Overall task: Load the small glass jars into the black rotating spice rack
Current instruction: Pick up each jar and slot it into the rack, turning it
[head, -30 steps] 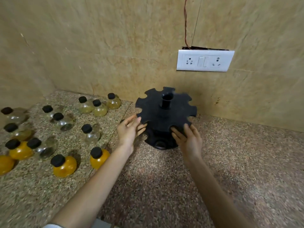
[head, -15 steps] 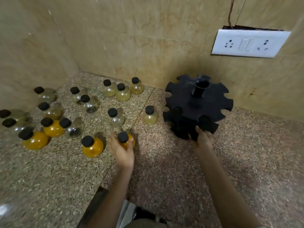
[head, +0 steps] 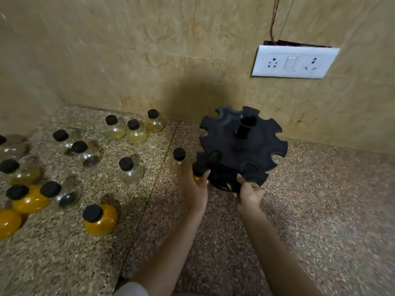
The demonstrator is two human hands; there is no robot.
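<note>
Both hands are at the black rack (head: pixel 241 146), which stands on the speckled stone desk (head: pixel 320 210) close to the far wall, right of centre. The left hand (head: pixel 195 189) has its fingers curled round a small orange-filled jar (head: pixel 199 167) with a black cap and holds it against the rack's near left edge. Blur hides whether the jar already sits in a notch. The right hand (head: pixel 249 193) grips the rack's near lower rim, with its thumb up against the notched top disc. A short black tube (head: pixel 245 124) rises from the middle of that disc.

Just left of the rack, beyond the left hand, stands a pale jar (head: pixel 178 161). More black-capped jars are spread over the left part of the desk. Three pale yellow ones (head: pixel 135 132) stand together near the far wall, a clear one (head: pixel 129 169) is in the middle, and an orange one (head: pixel 99 216) is nearest. On the wall above the rack to the right hangs a white switch plate (head: pixel 295 61).
</note>
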